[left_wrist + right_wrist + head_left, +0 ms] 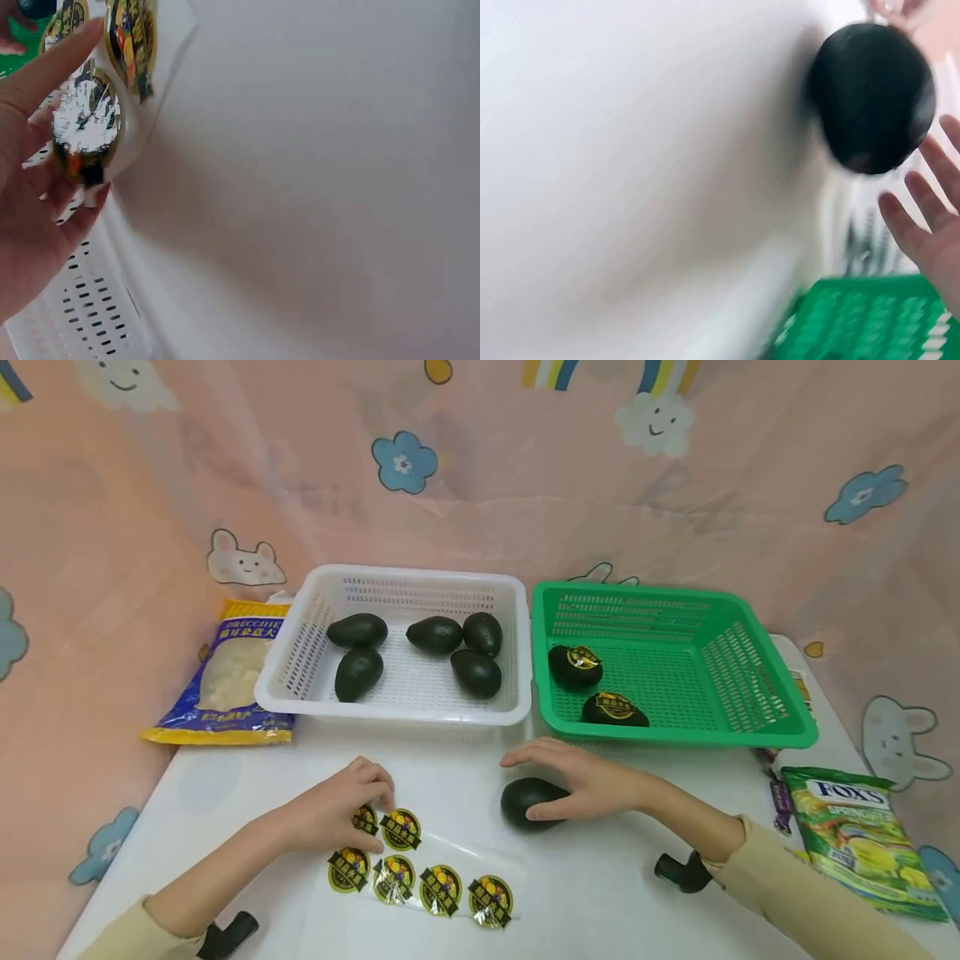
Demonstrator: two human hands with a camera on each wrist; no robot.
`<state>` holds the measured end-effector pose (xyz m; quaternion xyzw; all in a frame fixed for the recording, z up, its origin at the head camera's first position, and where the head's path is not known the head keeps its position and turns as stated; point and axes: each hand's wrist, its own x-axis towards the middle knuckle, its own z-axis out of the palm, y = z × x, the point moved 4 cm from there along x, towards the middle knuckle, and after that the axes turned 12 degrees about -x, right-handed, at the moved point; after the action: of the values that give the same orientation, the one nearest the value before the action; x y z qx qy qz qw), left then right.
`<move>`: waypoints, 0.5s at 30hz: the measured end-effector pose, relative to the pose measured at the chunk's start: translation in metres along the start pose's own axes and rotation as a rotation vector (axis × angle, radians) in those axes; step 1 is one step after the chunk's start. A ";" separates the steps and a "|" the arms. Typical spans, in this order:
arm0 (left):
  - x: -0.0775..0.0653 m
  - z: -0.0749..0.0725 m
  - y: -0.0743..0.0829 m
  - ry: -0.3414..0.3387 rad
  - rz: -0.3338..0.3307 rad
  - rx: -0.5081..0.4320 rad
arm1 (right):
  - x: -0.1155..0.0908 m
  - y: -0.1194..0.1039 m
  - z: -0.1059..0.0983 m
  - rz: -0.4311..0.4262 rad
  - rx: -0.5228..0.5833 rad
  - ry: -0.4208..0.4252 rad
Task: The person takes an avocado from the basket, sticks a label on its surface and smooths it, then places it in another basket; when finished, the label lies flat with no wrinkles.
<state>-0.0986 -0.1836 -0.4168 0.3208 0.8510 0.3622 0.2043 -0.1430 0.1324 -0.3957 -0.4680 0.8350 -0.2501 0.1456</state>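
Note:
My left hand (341, 810) holds the left end of a clear sheet of round black-and-gold stickers (441, 889) on the white table. In the left wrist view, the thumb lies across the face of the sheet (139, 120), and the other fingers curl behind its edge. My right hand (588, 781) is over a dark avocado (525, 802) lying bare on the table. Its thumb overlaps the avocado's near side in the head view. The right wrist view shows the fingers spread and extended beside the avocado (874, 97).
Several avocados lie in a white basket (393, 712) at the back. Beside it, a green basket (675, 735) contains two stickered avocados (576, 668). A blue-and-yellow pasta bag (232, 677) lies at left, a green FOX'S candy bag (862, 839) at right. A patterned curtain (480, 527) hangs behind.

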 end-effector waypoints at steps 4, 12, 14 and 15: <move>0.010 0.006 0.004 -0.060 0.007 -0.195 | 0.007 -0.024 -0.002 -0.050 -0.033 0.174; 0.031 0.014 0.028 -0.131 0.021 -0.453 | 0.016 -0.069 0.021 -0.117 -0.231 0.319; 0.034 0.016 0.031 -0.131 0.009 -0.490 | 0.016 -0.074 0.025 -0.133 -0.275 0.333; 0.035 0.017 0.032 -0.129 -0.001 -0.507 | 0.016 -0.076 0.026 -0.146 -0.286 0.343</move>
<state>-0.1008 -0.1343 -0.4075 0.2812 0.7185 0.5423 0.3324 -0.0849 0.0781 -0.3758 -0.4938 0.8383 -0.2151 -0.0847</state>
